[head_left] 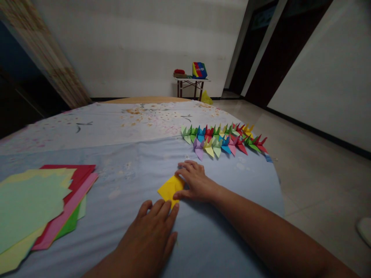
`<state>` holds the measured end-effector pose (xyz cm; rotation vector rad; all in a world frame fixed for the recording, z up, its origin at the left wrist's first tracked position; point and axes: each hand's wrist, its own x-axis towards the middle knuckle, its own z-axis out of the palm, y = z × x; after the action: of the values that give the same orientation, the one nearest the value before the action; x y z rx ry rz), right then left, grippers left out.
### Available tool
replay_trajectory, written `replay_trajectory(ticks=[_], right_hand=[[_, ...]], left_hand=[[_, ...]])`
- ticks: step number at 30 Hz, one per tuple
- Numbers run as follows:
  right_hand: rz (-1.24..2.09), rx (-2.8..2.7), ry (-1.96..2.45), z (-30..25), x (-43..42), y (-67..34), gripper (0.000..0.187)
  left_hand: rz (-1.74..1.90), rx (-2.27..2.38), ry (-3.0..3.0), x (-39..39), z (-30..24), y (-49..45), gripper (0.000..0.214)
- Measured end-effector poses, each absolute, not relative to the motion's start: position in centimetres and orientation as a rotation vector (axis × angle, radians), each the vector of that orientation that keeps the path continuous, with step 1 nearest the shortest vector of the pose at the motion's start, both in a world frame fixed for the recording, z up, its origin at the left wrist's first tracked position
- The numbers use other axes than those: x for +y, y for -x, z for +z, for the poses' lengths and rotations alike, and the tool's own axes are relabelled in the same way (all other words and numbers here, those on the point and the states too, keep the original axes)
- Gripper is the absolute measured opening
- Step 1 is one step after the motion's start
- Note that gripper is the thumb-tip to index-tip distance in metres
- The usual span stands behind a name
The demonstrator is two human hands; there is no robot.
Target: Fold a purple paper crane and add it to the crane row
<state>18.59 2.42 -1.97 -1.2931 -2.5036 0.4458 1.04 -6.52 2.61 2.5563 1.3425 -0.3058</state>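
A small folded piece of yellow origami paper [169, 188] lies on the blue cloth, its pointed corner to the left. My right hand [194, 180] has the paper's right side between its thumb and fingers. Stretched out over the cloth, my left hand [153, 227] touches the near corner with its fingertips. That corner is partly hidden by the fingers. Beyond my right hand stand several folded paper cranes [216, 146] in many colours, set close together in rows.
A stack of coloured paper sheets [31, 208] lies on the left of the table, pale green on top. Blue cloth [121, 200] covers the near part, a flowered cloth [110, 119] the far part. By the wall is a small table [185, 80] bearing a colourful box [199, 70].
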Motion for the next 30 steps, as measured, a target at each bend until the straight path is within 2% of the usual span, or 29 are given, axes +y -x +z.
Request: replay_trajectory(ticks=[6,12,24,30], right_hand=[[0.458,-2.471,1.331,-2.0,2.7,-18.7,0.065],[0.494,-2.413,1.36,-1.9,3.1,-18.9,0.05],[0.607,-2.316,1.42,-2.1,3.9,-19.2,0.031],[0.572,-2.319,1.406,-2.1,3.8,-19.1,0.033]], left_hand=[[-0.334,1.346,-2.531,-6.5,2.6,-1.1,0.048],[-0.228,1.266,-2.513,-6.1,2.4,-0.6,0.048],[-0.176,1.248,-2.51,-6.2,2.2,-0.3,0.049],[-0.179,1.249,-2.515,-6.2,2.6,-0.4,0.049]])
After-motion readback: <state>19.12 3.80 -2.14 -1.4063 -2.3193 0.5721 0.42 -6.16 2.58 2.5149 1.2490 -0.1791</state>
